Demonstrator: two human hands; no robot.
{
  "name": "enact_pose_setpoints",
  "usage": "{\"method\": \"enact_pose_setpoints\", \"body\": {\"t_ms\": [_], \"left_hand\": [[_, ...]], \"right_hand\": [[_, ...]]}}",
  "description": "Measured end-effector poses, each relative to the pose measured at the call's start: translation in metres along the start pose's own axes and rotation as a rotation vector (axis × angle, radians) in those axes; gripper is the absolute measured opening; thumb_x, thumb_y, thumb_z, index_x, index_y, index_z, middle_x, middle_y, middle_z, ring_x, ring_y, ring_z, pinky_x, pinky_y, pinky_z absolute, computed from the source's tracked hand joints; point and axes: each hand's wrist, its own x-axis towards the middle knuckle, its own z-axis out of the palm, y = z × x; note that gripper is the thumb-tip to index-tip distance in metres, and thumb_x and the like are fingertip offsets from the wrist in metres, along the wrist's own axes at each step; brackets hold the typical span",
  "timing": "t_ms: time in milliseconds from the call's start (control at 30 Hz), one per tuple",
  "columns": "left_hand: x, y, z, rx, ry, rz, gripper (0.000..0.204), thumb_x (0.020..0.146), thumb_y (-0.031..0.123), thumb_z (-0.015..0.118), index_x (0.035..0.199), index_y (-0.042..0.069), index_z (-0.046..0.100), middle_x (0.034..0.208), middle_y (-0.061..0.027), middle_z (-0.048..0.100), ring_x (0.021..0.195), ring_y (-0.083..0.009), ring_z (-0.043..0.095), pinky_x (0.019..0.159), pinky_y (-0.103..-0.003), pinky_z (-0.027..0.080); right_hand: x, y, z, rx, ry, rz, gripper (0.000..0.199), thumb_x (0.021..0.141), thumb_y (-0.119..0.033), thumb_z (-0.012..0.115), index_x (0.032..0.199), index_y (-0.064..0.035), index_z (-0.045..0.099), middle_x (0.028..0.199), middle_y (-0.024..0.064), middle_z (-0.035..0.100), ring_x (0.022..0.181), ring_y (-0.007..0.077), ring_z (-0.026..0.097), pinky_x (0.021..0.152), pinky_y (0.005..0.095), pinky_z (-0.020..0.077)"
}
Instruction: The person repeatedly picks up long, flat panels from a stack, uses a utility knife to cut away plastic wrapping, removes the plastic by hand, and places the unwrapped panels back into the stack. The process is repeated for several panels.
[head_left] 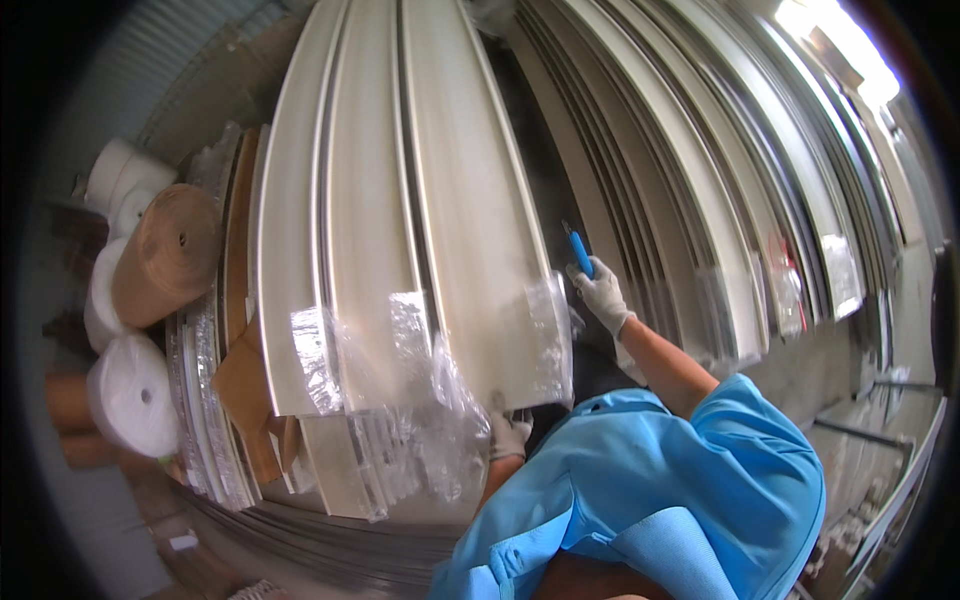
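My right hand (602, 297), in a pale glove, is closed around a blue utility knife (579, 251) with its narrow tip pointing up and away. It is held just right of a stack of long cream panels (480, 220). My left hand (509, 437), also gloved, is at the near end of the rightmost panel, with its fingers against the edge, partly hidden. Clear plastic film (455, 385) hangs loose and crumpled over the panel ends, beside that hand.
More long profiles (660, 170) lie in rows on the right, some ends film-wrapped. At left stand a brown paper roll (165, 255), white rolls (135, 395) and bent brown cardboard (247, 400). A metal frame (900, 480) stands at the lower right.
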Motion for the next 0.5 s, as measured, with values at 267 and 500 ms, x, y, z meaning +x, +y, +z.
{"method": "enact_pose_setpoints", "body": {"t_ms": [267, 500], "left_hand": [[0.01, 0.015, -0.001, 0.18, 0.041, -0.022, 0.045, 0.089, 0.046, 0.07, 0.122, 0.016, 0.061, 0.123, -0.0047, 0.063, 0.111, -0.0281, 0.058, 0.09, -0.048, 0.049], [0.001, 0.02, 0.007, 0.255, 0.083, 0.018, 0.043, 0.087, 0.046, 0.072, 0.117, 0.017, 0.066, 0.118, -0.0029, 0.067, 0.111, -0.0247, 0.06, 0.091, -0.046, 0.049]], "right_hand": [[-0.069, 0.03, -0.073, 0.039, 0.058, 0.184, 0.024, 0.099, -0.026, 0.062, 0.111, -0.0053, 0.061, 0.075, 0.0003, 0.059, 0.064, 0.0077, 0.055, 0.057, 0.0265, 0.044], [-0.064, 0.05, -0.123, 0.034, 0.025, 0.245, 0.026, 0.097, -0.027, 0.063, 0.108, -0.0036, 0.064, 0.075, 0.0035, 0.06, 0.064, 0.0109, 0.056, 0.059, 0.0293, 0.0445]]}}
